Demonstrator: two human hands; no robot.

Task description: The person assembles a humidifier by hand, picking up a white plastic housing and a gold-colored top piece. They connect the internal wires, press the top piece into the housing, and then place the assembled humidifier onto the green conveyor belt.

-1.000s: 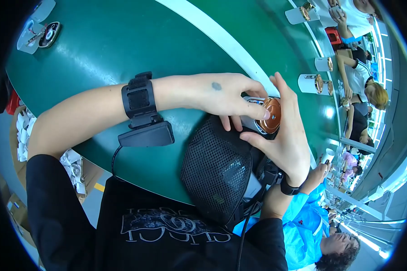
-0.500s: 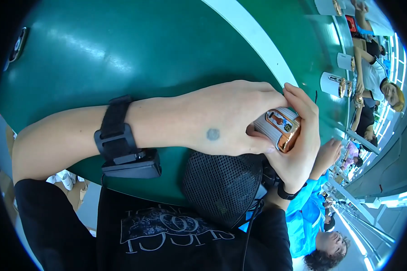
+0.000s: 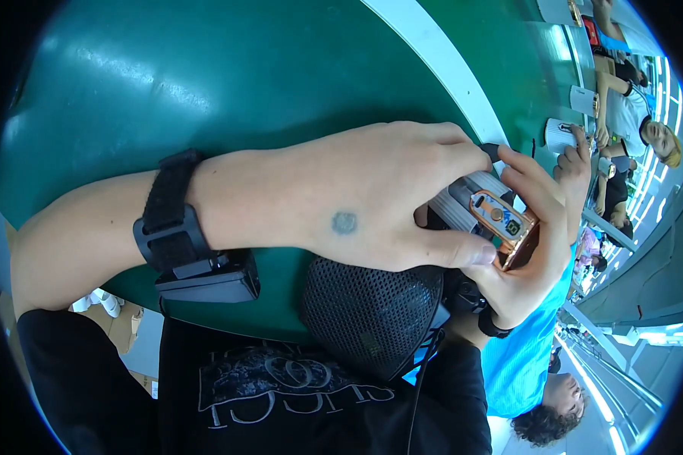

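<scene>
My left hand (image 3: 387,201) reaches across from the left, its fingers bent over a grey ribbed housing (image 3: 451,206) and its thumb lying toward the copper end. That end carries a copper-coloured panel (image 3: 501,216) with a round button and a small display. Curled round the copper end from the right is my right hand (image 3: 535,250), with a black band at the wrist. Both hands grip the same ribbed housing, and its far side is hidden by the fingers. A small dark piece (image 3: 491,152) shows between the fingertips of both hands; I cannot make out what it is.
A black mesh bag-like object (image 3: 372,311) sits at the table's near edge. The green table (image 3: 228,76) has a white stripe (image 3: 432,57). To the right, a co-worker's hand (image 3: 574,167) is beside a white ribbed cylinder (image 3: 558,135). Other people sit further along.
The ribbed housing and my right hand have shifted right, and its panel faces up more. A co-worker's hand has moved up toward the white cylinder. The dark piece between the fingertips has come into sight.
</scene>
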